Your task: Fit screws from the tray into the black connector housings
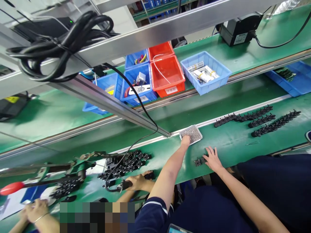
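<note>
My left hand [185,141] reaches forward to the near corner of a small white tray [197,128] full of tiny metal screws, its fingers bunched together at the tray's edge. My right hand [213,157] lies on the green bench with fingers spread, fingertips touching a short cluster of small black plastic parts [199,161]. Both my sleeves are dark blue.
Rows of black parts [257,119] lie at the right. To the left, a co-worker's hand [138,181] holds a tool beside a heap of black parts [128,163]; another person's hands [36,210] work further left. Blue and red bins [167,75] stand behind the conveyor. A metal rail with cables [104,98] crosses overhead.
</note>
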The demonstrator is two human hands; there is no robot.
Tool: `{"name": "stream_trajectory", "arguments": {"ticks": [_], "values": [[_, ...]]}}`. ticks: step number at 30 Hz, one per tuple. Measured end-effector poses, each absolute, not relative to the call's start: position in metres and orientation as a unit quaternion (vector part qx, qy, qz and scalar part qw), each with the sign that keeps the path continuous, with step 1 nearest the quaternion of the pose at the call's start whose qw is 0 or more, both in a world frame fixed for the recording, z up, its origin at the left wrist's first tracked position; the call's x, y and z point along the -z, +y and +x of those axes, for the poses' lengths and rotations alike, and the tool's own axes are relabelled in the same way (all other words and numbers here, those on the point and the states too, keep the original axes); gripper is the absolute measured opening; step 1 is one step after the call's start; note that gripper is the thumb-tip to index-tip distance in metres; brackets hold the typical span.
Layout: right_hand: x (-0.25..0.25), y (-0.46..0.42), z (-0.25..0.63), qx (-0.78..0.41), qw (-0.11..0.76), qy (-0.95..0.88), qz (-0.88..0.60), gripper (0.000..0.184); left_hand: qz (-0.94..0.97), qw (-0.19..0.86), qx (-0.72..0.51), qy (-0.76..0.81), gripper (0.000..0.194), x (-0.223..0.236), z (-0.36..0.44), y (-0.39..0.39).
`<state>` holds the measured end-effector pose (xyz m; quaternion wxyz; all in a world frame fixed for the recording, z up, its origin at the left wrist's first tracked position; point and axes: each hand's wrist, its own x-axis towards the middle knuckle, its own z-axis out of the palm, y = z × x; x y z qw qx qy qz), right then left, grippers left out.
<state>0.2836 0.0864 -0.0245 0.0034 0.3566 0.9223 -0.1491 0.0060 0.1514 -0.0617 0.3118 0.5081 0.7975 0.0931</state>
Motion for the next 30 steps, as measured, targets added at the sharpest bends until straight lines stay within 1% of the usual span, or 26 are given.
{"name": "stream_trajectory", "arguments": {"ticks": [3,4,6,9,11,13,15,16,18,20,24,26,27,30], "values": [[0.013,0.088,0.290,0.176,-0.041,0.908,0.377,0.056,0.491,0.314,-0.152,0.798,0.016,0.057,0.002,0.146],[0.008,0.089,0.291,0.187,-0.063,0.903,0.382,0.055,0.480,0.312,-0.178,0.800,0.016,0.054,0.001,0.144],[-0.001,0.092,0.287,0.215,-0.116,0.886,0.394,0.047,0.400,0.341,-0.278,0.804,0.014,0.046,0.000,0.140],[-0.012,0.101,0.267,0.288,-0.200,0.831,0.431,0.037,0.231,0.424,-0.427,0.765,0.010,0.031,0.004,0.129],[-0.019,0.109,0.247,0.365,-0.238,0.783,0.444,0.037,0.186,0.490,-0.461,0.716,0.018,0.019,0.012,0.112],[-0.027,0.114,0.229,0.431,-0.254,0.752,0.430,0.037,0.160,0.581,-0.490,0.630,0.028,0.008,0.023,0.088],[-0.038,0.113,0.216,0.463,-0.245,0.758,0.388,0.034,0.110,0.660,-0.522,0.529,0.036,0.001,0.036,0.057],[-0.042,0.110,0.213,0.469,-0.230,0.771,0.364,0.030,0.086,0.677,-0.533,0.500,0.040,0.000,0.042,0.041],[-0.050,0.096,0.215,0.468,-0.187,0.800,0.326,0.026,0.056,0.676,-0.536,0.502,0.043,0.000,0.053,0.008],[-0.052,0.075,0.224,0.456,-0.145,0.823,0.308,0.025,0.037,0.672,-0.519,0.527,0.045,0.005,0.064,-0.023],[-0.038,0.027,0.253,0.446,-0.087,0.842,0.292,0.028,0.004,0.726,-0.437,0.530,0.046,0.025,0.088,-0.072],[-0.024,0.008,0.265,0.474,-0.079,0.816,0.322,0.031,-0.003,0.742,-0.414,0.526,0.045,0.036,0.100,-0.087],[-0.016,0.002,0.269,0.493,-0.085,0.791,0.352,0.033,-0.001,0.733,-0.419,0.537,0.044,0.041,0.105,-0.092],[0.010,-0.005,0.275,0.533,-0.126,0.688,0.477,0.043,0.014,0.650,-0.467,0.599,0.039,0.052,0.113,-0.093]]}}
